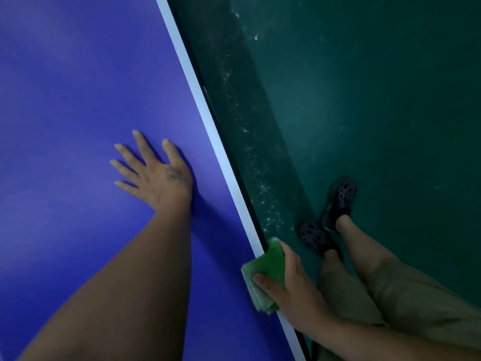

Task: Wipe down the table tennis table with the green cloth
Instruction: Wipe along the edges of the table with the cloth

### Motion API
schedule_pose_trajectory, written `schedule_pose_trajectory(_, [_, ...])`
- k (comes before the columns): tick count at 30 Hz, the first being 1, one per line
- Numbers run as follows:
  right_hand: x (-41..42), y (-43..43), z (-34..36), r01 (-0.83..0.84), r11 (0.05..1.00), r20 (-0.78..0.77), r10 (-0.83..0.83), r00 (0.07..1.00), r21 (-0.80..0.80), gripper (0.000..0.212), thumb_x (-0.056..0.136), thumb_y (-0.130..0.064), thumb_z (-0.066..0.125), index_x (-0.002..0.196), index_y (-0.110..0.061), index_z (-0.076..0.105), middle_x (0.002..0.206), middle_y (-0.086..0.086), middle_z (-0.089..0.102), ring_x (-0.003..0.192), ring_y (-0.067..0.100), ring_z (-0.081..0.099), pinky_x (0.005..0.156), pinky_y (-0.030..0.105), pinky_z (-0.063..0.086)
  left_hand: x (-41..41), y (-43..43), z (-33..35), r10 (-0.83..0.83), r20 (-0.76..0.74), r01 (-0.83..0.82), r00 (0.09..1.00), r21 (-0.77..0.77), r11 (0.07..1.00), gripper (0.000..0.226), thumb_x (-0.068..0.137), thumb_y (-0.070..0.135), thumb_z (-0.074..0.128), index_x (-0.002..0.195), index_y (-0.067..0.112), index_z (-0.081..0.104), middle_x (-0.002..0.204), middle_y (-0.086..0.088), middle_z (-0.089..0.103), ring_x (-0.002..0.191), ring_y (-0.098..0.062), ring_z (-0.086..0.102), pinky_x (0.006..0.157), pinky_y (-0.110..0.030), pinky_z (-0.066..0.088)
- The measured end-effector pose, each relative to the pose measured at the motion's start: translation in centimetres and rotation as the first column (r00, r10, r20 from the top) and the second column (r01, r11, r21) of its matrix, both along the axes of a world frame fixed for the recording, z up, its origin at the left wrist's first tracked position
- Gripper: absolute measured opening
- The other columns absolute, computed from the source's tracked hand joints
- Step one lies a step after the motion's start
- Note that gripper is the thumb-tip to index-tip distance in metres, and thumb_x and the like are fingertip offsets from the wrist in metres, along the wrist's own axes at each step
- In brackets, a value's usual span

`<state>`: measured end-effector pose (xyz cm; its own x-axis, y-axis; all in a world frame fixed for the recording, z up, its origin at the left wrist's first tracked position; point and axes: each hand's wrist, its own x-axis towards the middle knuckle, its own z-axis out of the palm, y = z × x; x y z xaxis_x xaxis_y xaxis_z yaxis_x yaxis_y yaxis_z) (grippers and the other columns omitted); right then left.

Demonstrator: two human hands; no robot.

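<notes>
The blue table tennis table [73, 95] fills the left half of the view, its white border line [200, 100] running diagonally along the edge. My left hand [153, 173] lies flat on the blue surface with fingers spread, a little way in from the edge. My right hand [289, 285] grips the folded green cloth [265, 269] and holds it wrapped over the table's edge at the lower right, thumb on top and fingers down the side.
Beyond the edge lies a dark green floor [377, 100], with pale dust specks [250, 142] in a strip beside the table. My legs in khaki shorts and dark perforated clogs [338, 201] stand close to the table edge.
</notes>
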<state>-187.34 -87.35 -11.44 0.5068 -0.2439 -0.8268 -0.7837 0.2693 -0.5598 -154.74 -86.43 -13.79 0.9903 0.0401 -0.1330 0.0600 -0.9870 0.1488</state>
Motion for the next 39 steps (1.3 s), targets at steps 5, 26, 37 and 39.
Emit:
schedule_pose_trajectory(5, [6.2, -2.2, 1.0, 0.118, 0.993, -0.076, -0.118, 0.99, -0.003, 0.121, 0.067, -0.101, 0.056, 0.164, -0.035, 0.028, 0.146, -0.011, 0.044, 0.136, 0.017, 0.05, 0.117, 0.047, 0.045, 1.0, -0.6, 0.4, 0.05, -0.009, -0.049, 0.999, 0.022, 0.999, 0.071, 0.108, 0.069, 0.026, 0.173, 0.045, 0.011, 0.183, 0.008, 0.0, 0.169, -0.022, -0.004, 0.135, -0.056, -0.003])
schedule_pose_trajectory(26, [16.9, -10.4, -0.8, 0.109, 0.994, 0.041, -0.11, 0.993, 0.027, 0.112, 0.061, -0.091, 0.07, 0.157, -0.049, 0.029, 0.151, -0.008, 0.048, 0.131, 0.018, 0.057, 0.111, 0.047, 0.052, 0.8, -1.4, 1.1, 0.057, 0.04, -0.058, 0.998, 0.016, 0.998, 0.066, 0.111, 0.058, 0.046, 0.171, 0.038, 0.028, 0.182, 0.004, 0.013, 0.169, -0.023, 0.005, 0.135, -0.055, 0.003])
schedule_pose_trajectory(37, [27.1, -14.4, -1.6, 0.107, 0.987, 0.088, -0.098, 0.991, -0.116, 0.112, 0.074, -0.083, 0.073, 0.158, -0.021, 0.034, 0.15, 0.006, 0.049, 0.135, 0.029, 0.054, 0.115, 0.047, 0.046, 1.0, -1.0, 1.1, 0.053, 0.052, -0.054, 0.997, 0.017, 0.998, 0.066, 0.111, 0.059, 0.043, 0.171, 0.035, 0.031, 0.182, 0.003, 0.015, 0.169, -0.024, 0.007, 0.135, -0.055, 0.003])
schedule_pose_trajectory(39, [31.2, -17.1, -2.3, 0.099, 0.984, 0.128, -0.08, 0.988, -0.147, 0.099, 0.084, -0.075, 0.076, 0.156, -0.019, 0.036, 0.148, 0.008, 0.051, 0.133, 0.031, 0.056, 0.113, 0.049, 0.048, 1.0, -1.1, 1.0, 0.049, 0.059, -0.049, 0.997, 0.012, 0.999, 0.07, 0.107, 0.062, 0.039, 0.171, 0.035, 0.031, 0.182, 0.003, 0.015, 0.169, -0.024, 0.008, 0.135, -0.055, 0.004])
